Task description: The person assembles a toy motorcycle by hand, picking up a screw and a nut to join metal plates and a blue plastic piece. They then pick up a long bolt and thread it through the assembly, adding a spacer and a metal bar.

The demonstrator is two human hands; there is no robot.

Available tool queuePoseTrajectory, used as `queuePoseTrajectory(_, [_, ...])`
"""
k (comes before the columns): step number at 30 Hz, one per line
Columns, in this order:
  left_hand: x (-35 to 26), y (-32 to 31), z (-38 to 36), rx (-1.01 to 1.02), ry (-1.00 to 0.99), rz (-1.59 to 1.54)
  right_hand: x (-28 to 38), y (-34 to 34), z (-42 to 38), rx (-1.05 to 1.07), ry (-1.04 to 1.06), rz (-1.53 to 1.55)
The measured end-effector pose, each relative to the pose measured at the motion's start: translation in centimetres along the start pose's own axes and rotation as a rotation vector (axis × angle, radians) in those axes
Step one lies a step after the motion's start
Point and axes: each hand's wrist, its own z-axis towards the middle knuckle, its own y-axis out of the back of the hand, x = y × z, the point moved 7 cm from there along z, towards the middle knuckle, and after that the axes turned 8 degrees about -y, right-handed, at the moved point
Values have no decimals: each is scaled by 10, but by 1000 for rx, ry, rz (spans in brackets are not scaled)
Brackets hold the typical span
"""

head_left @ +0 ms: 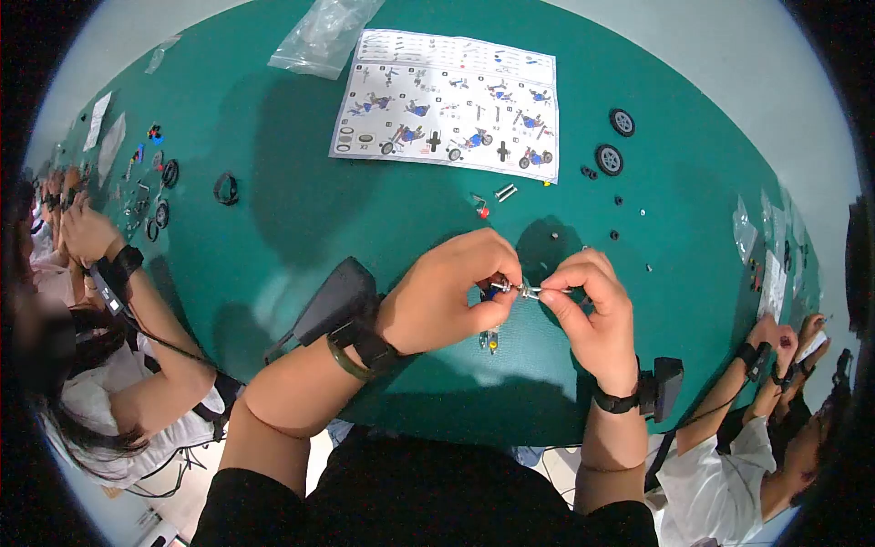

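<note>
My left hand [456,283] pinches one end of a small metal-and-blue model part [524,291]. From the other side, the thumb and forefinger of my right hand [591,305] are closed on a thin metal rod [552,293] at that part. How the pieces join is too small to make out. Under my left hand, a small piece with a yellow spot [493,345] shows partly on the table. Beyond the hands lie two metal pins [506,192] and a small metal piece with a red end [481,208].
A printed instruction sheet [447,105] lies on the green table [401,214], near a clear plastic bag [324,36]. Two wheels [622,122] and small black rings [614,235] are to the right. A black band [226,189] lies left. Co-workers sit on both sides.
</note>
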Motion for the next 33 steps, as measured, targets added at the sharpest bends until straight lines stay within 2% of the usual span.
queuePoseTrajectory(5, [-3, 2, 2, -14, -16, 10, 5, 0, 0, -22, 66, -86])
queuePoseTrajectory(12, [-1, 4, 2, -18, 101, 1, 11, -1, -3, -85, 112, -165])
queuePoseTrajectory(16, [-11, 6, 6, -8, -75, 108, 12, 0, -3, -106, 147, -179])
queuePoseTrajectory(23, [-17, 7, 6, 8, -80, 153, 7, -3, -8, -95, 149, -125])
queuePoseTrajectory(33, [-25, 3, 7, 56, -158, 335, 15, -3, -8, -130, 213, -238])
